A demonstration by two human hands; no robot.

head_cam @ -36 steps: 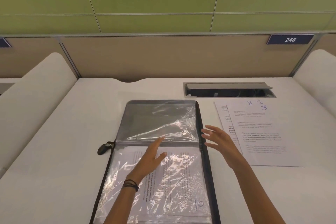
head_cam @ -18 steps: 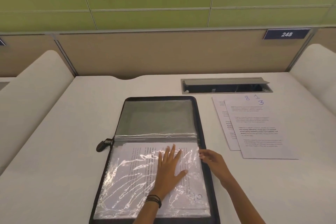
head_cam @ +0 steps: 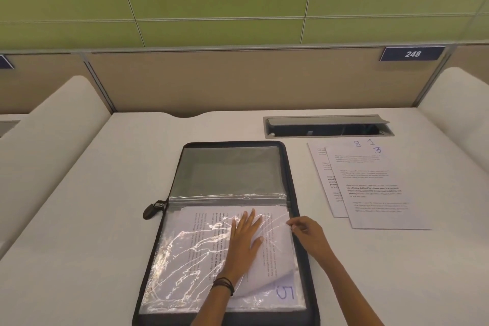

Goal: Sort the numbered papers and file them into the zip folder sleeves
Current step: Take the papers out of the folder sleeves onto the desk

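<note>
**Presently: one hand flat on the filed sheets, the other pinching the sleeve edge**

The zip folder [head_cam: 292, 180] lies open on the white desk [head_cam: 105, 219], directly before the person. Its far half shows a grey mesh pocket; its near half carries the clear sleeve [head_cam: 190, 259] with printed sheets inside. A sheet marked 5 [head_cam: 284, 294] shows at the near right corner, beneath a page that curls upward.

The left hand [head_cam: 244, 241] rests flat on the sleeve, fingers straight, grip open and holding nothing. The right hand [head_cam: 308, 233] has its grip closed, thumb and forefinger pinching the sleeve's right edge; whether a paper is caught with the plastic cannot be told.

Loose papers [head_cam: 381, 193], marked 8, 1 and 3, lie overlapped on the desk right of the folder, apart from it. The zipper pull [head_cam: 151, 211] rests at the folder's left edge.
</note>
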